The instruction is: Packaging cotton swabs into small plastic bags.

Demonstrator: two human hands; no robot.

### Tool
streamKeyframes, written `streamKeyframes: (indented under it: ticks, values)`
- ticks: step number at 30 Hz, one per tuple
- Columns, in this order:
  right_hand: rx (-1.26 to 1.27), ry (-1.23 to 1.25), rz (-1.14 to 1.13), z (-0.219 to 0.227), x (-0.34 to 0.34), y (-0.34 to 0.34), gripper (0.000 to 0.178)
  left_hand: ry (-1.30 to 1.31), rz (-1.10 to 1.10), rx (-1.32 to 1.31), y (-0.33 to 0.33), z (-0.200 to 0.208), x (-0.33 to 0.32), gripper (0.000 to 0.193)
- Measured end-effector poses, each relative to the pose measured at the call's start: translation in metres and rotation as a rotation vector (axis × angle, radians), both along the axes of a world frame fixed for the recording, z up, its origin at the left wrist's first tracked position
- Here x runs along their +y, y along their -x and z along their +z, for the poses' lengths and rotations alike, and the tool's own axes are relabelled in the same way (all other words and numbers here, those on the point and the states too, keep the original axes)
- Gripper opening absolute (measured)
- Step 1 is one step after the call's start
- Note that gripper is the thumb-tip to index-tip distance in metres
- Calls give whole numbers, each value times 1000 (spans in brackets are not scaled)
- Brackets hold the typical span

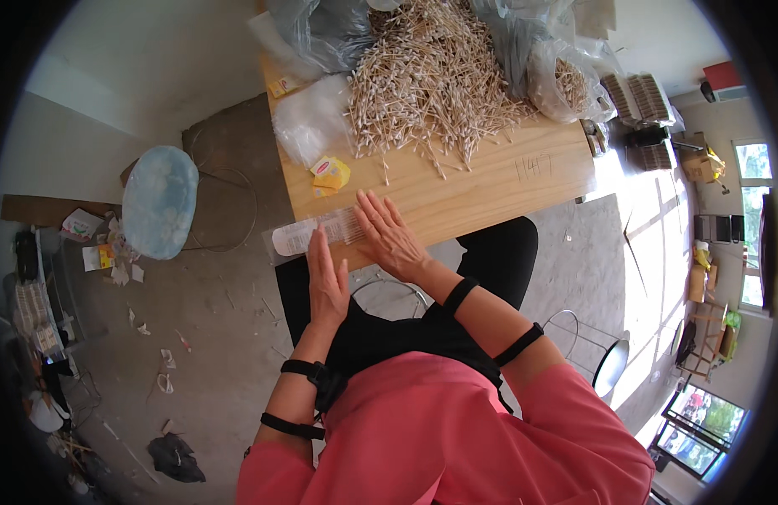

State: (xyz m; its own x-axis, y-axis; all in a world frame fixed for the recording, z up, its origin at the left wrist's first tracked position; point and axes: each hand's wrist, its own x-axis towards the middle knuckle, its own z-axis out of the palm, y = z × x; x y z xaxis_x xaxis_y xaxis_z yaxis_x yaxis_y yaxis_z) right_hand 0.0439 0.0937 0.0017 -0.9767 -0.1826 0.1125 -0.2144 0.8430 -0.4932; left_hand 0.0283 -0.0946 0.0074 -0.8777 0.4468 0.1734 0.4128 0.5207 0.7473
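A flat clear plastic packet with a white printed part lies at the near left edge of the wooden table. Thin sticks, seemingly cotton swabs, show faintly through its right part. Across that right end my right hand lies flat, fingers stretched out together. My left hand stands on edge at the packet's near side, fingers straight, thumb apart, its fingertips touching or just over the packet. Neither hand is closed round anything. Beyond them a large heap of loose cotton swabs covers the far part of the table.
Yellow paper labels and a pile of clear plastic bags lie on the table's left side. Grey plastic bags flank the heap. A blue-topped stool stands left; bundled packs sit beyond the table's right end. Scraps litter the floor.
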Motion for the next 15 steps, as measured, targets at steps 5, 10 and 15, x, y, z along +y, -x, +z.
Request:
streamKeyframes:
  ticks: [5,10,15]
  values:
    - [13,-176,-24,-21,2,6,62,369,-214,73,-14,-6,3,88]
    - [6,-234,-26,-20,-3,7,59,518,-229,95,9,-4,22,107]
    - [-29,-194,-47,-22,-7,2,57,600,-229,96,16,-10,26,115]
